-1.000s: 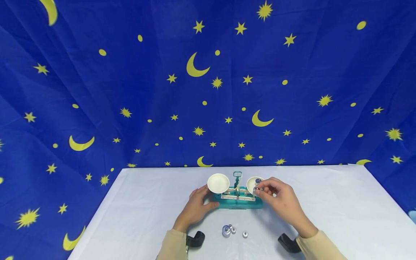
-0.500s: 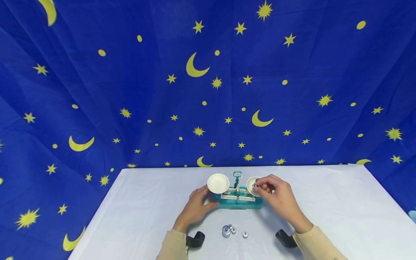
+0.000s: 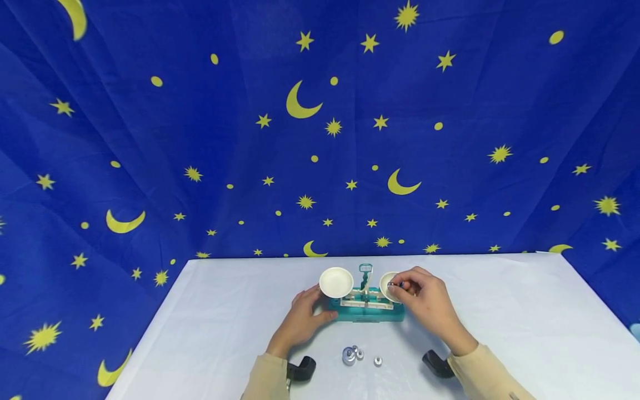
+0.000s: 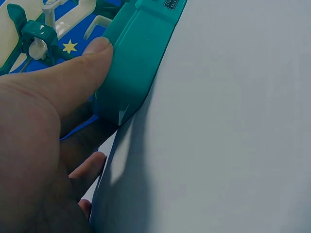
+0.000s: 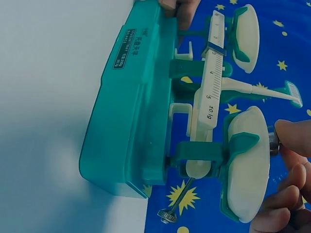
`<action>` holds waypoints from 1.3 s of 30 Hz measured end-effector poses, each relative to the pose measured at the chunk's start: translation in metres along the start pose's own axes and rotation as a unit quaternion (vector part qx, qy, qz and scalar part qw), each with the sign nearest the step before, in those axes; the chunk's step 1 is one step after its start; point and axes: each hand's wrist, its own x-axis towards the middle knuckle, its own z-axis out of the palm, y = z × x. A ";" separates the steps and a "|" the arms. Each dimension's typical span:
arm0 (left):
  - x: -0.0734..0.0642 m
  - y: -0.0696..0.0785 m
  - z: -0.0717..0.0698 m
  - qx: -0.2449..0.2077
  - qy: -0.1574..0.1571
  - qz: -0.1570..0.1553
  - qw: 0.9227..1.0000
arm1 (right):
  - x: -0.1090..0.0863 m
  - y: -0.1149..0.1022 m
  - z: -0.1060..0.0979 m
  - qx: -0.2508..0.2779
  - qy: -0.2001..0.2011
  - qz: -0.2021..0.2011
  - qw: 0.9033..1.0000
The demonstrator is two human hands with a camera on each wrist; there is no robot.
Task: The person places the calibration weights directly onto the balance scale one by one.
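A teal balance scale [image 3: 367, 315] with two white pans stands on the table. My left hand [image 3: 299, 323] grips the left end of its base; in the left wrist view the thumb [image 4: 92, 60] lies on the base's edge, with the fingers partly hidden behind. Inside the right pan [image 3: 385, 285], my right hand [image 3: 431, 303] pinches a small metal weight [image 5: 273, 141] between thumb and finger, near or against the pan's surface. Those fingers cover much of that pan. The left pan [image 3: 336, 282] holds nothing visible.
Several metal weights stand in front of the scale: a large one [image 3: 349, 356] with smaller ones beside it, and a single weight [image 3: 378, 361] to the right. The white table [image 3: 525, 322] ends at a blue star-patterned cloth [image 3: 450, 139].
My right hand has moved slightly left, bringing the pinched weight further into the right pan. Its fingers now hide another weight seen in that pan earlier. The left hand keeps its place.
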 end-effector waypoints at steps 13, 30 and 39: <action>0.000 -0.002 0.001 -0.003 0.001 0.002 1.000 | 0.001 -0.002 0.001 -0.040 -0.009 -0.007 0.999; -0.001 -0.002 0.002 -0.005 0.001 0.000 1.000 | 0.001 -0.001 0.002 -0.074 -0.002 -0.013 0.997; -0.001 -0.001 0.001 -0.002 -0.001 0.001 1.000 | 0.001 0.000 0.002 -0.081 -0.002 -0.025 0.996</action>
